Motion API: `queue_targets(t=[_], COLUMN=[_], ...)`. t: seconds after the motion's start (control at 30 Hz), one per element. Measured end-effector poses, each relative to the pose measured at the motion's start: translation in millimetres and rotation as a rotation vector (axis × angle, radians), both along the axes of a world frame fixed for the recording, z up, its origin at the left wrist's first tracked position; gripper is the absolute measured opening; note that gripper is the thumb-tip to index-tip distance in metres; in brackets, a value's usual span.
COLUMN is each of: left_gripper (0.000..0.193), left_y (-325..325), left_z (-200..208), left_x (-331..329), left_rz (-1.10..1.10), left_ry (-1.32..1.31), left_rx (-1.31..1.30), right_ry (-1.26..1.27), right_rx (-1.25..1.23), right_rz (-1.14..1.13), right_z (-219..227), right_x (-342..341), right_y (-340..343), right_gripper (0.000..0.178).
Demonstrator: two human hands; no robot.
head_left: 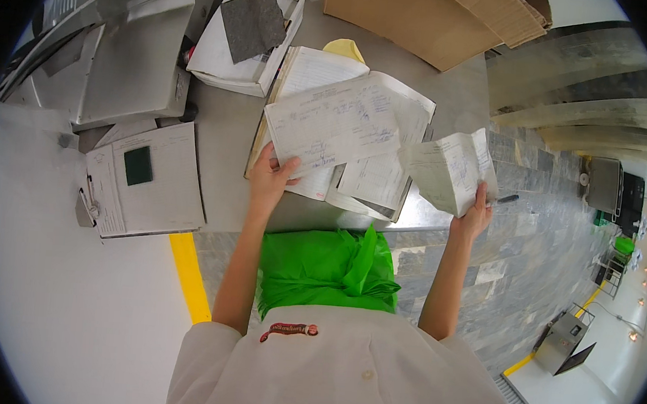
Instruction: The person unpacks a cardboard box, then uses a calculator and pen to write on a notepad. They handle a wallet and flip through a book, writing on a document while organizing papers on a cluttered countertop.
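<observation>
My left hand (270, 179) pinches the lower left corner of a handwritten paper sheet (333, 123) between thumb and fingers. That sheet lies over an open notebook (310, 68) on the metal table. In my right hand (474, 216) is a creased, folded paper sheet (447, 170), raised at the table's right edge. A dark pen (507, 199) sticks out beside the right fingers; its other end is hidden. More loose papers (375, 177) rest on the notebook's right side, partly covered by the left sheet.
A cardboard box (414, 19) stands at the back of the metal table (461, 91). Back left, a white box (231, 77) carries a dark grey cloth (254, 26). Metal equipment (132, 73) fills the far left. Nearer, a clipboard with papers (164, 197) bears a dark green square (139, 165).
</observation>
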State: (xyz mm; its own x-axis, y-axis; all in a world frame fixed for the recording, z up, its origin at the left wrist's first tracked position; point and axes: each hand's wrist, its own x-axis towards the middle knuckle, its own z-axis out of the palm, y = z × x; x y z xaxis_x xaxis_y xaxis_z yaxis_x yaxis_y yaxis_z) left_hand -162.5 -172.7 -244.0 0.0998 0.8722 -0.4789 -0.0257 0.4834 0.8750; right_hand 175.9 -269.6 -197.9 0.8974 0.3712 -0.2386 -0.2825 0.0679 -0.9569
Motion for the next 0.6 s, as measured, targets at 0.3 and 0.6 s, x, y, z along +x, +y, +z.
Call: queue_targets(t=[0.3,0.6], left_gripper=[0.056,0.028], left_y=[-4.7,-6.1], left_z=[78.0,76.5], left_x=[38.0,51.8], left_rz=[-0.310,-0.484], left_ry=[0.206,-0.023], left_rx=[0.677,0.389], right_ry=[0.027,-0.348], right_rx=[-0.075,-0.282], right_rz=[0.268,0.787], right_z=[35.3,71.1], right_x=[-64.7,-68.5], right_y=[-5.4,6.0], right_gripper=[0.019,0.015])
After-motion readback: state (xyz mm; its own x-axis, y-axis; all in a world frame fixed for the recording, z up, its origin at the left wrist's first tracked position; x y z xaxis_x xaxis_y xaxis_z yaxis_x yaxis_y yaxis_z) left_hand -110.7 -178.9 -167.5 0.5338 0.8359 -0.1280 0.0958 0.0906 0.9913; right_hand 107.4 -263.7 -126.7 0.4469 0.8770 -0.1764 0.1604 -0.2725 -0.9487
